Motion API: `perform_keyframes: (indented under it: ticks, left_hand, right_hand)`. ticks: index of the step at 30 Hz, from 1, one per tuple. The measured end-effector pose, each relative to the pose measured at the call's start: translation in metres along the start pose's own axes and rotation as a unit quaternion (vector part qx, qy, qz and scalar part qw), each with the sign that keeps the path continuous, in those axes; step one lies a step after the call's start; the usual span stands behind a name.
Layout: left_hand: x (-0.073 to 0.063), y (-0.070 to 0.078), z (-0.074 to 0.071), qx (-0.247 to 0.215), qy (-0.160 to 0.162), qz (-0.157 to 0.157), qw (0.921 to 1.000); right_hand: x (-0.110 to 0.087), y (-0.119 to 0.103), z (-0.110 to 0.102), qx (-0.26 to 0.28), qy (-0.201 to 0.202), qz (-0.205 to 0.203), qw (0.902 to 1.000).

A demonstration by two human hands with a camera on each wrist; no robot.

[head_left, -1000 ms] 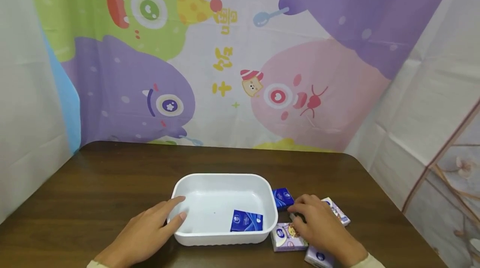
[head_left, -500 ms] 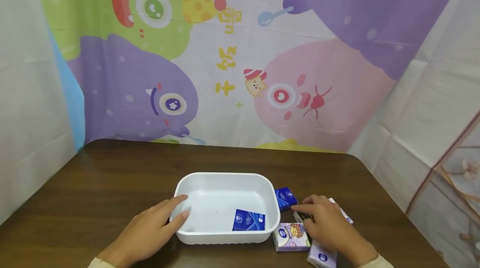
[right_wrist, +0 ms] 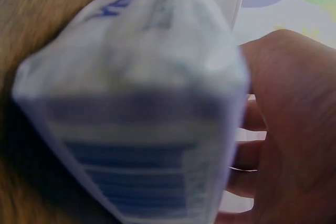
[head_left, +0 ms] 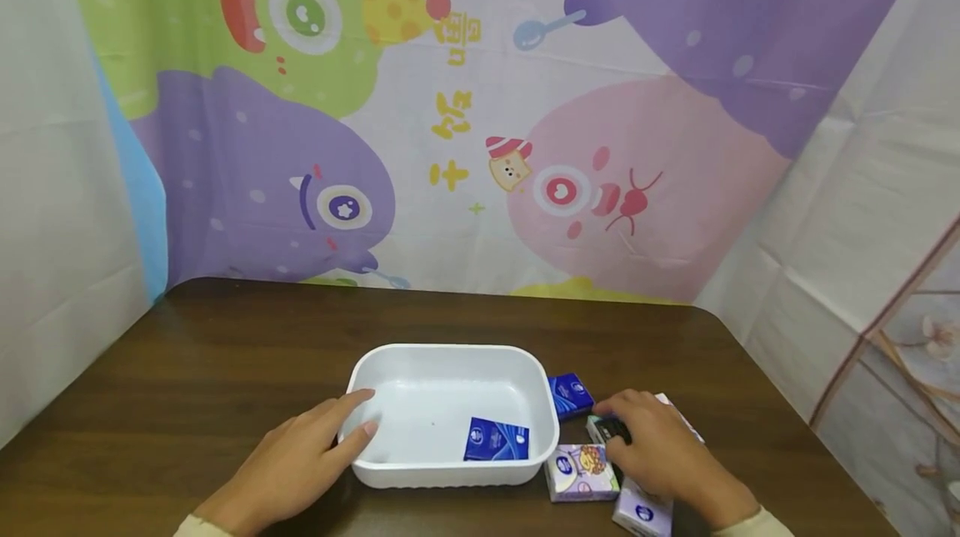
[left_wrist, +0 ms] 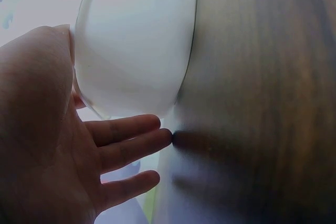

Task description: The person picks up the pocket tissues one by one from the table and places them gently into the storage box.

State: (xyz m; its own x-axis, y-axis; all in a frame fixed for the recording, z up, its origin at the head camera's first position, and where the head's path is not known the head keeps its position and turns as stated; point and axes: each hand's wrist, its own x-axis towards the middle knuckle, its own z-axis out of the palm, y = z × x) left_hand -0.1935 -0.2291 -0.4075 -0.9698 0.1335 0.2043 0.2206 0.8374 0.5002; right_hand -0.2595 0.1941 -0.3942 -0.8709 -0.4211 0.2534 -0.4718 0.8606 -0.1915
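My left hand (head_left: 303, 449) rests at the left end of a white plastic basin (head_left: 450, 477), fingers extended; the left wrist view shows fingers (left_wrist: 128, 148) straight beside the basin's outer wall (left_wrist: 136, 40). A blue tissue pack (head_left: 497, 440) lies inside the basin, at the right front. To the right of the basin, my right hand (head_left: 663, 447) is curled over a dark tissue pack with a green edge (head_left: 609, 427), index on its far side and thumb on its near side. Its far end is covered by the hand. A tissue pack (right_wrist: 136, 98) blocks the fingertips in the right wrist view.
A second blue pack (head_left: 571, 395) lies against the basin's right wall. A cartoon-printed pack (head_left: 582, 472) and a lilac pack (head_left: 643, 510) lie in front of the right hand; a white pack (head_left: 681, 419) sits partly behind it. A cartoon curtain (head_left: 465, 245) hangs behind the table (head_left: 247, 337).
The right hand has shifted slightly and its index finger has drawn back and bent, so more of the dark pack shows. The left hand, basin and other packs have stayed put.
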Motion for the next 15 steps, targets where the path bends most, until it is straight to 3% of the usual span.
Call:
perform_keyframes:
  ticks: [15]
  left_hand:
    - [0.0008,-0.0007,0.0007,-0.007,-0.006,-0.006,0.9999]
  right_hand:
    - [0.0013,0.0072,-0.0026,0.025,-0.047,0.0,0.9986]
